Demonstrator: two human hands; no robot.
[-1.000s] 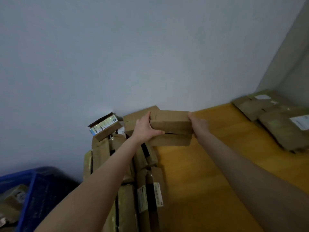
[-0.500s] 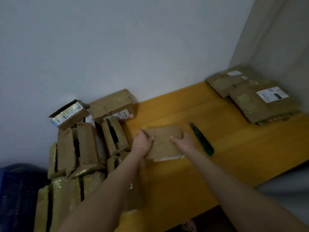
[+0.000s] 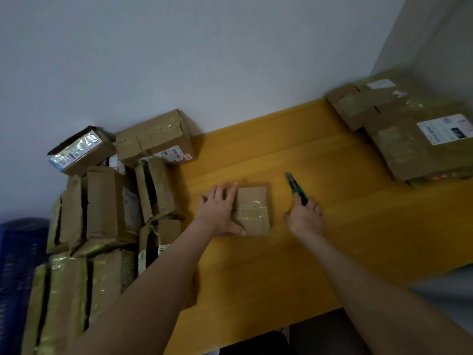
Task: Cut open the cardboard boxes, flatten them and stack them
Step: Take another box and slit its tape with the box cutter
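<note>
A small taped cardboard box [image 3: 253, 208] lies flat on the yellow table [image 3: 332, 226]. My left hand [image 3: 220, 211] rests on its left half, fingers spread and straight, thumb along its near edge. My right hand [image 3: 305, 216] is just right of the box, its fingers curled round the rear end of a green utility knife [image 3: 297, 189]. The knife's blade points away from me. A stack of flattened boxes [image 3: 409, 134] lies at the table's far right.
Several unopened and torn boxes [image 3: 107, 201] are piled at the table's left end, up against the wall. A blue crate [image 3: 18, 265] stands at the far left, beyond that pile. The table's near edge runs diagonally at lower right.
The box came down from the pile onto the table. My right hand left the box and moved right to take hold of the knife. My left hand now lies flat on the box.
</note>
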